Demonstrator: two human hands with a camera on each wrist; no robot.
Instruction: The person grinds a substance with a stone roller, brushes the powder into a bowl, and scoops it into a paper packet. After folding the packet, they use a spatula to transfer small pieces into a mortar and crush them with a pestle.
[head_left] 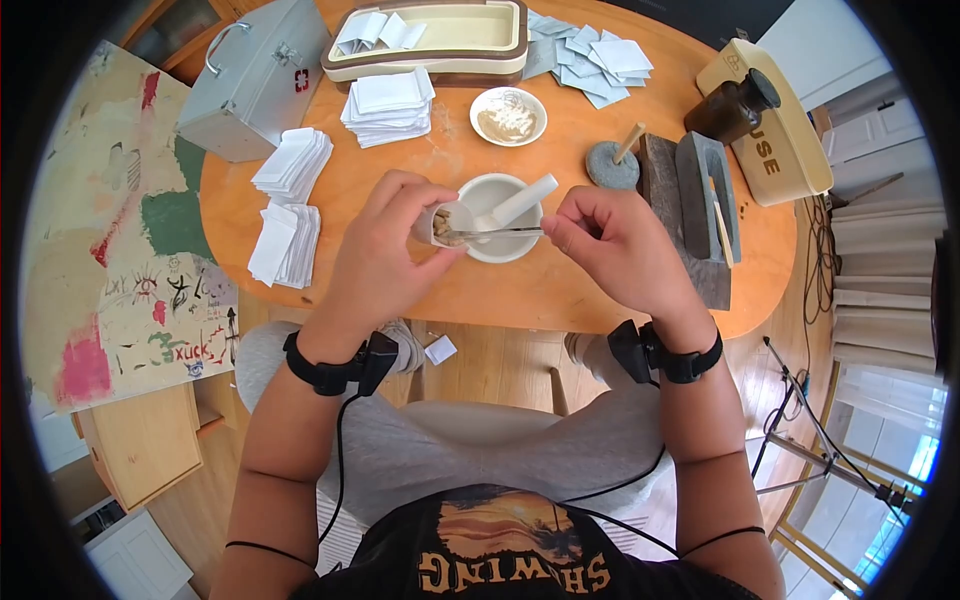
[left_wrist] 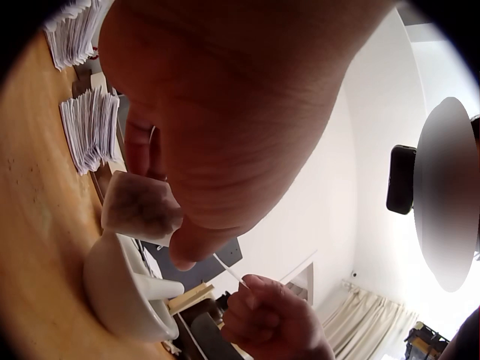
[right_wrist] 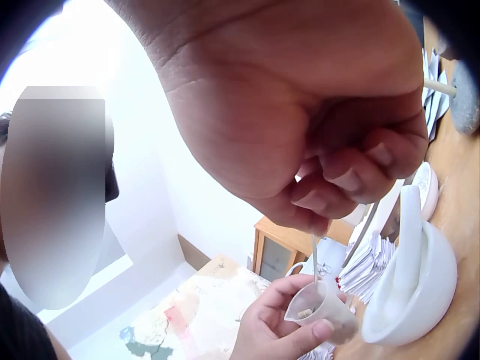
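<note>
My left hand (head_left: 385, 235) holds a small clear plastic cup (right_wrist: 309, 304), tipped toward the mortar, with several brownish pieces (head_left: 441, 224) inside. Between thumb and fingers, my right hand (head_left: 615, 240) pinches slim metal tweezers (head_left: 505, 233), whose tips reach into the cup's mouth. Beneath both hands stands a white mortar (right_wrist: 439, 292), and a white pestle (head_left: 525, 200) leans in it against the rim. The left wrist view shows the cup close beside the mortar (left_wrist: 112, 289); the left palm hides part of the cup there.
Behind the mortar is a white dish (head_left: 508, 117) of pale powder. Stacks of folded white paper (head_left: 388, 108) lie at left, near a metal case (head_left: 255, 85). A round stone with a wooden handle (head_left: 612, 165), a grey stone trough (head_left: 705, 190) and a brown bottle (head_left: 730, 105) stand at right.
</note>
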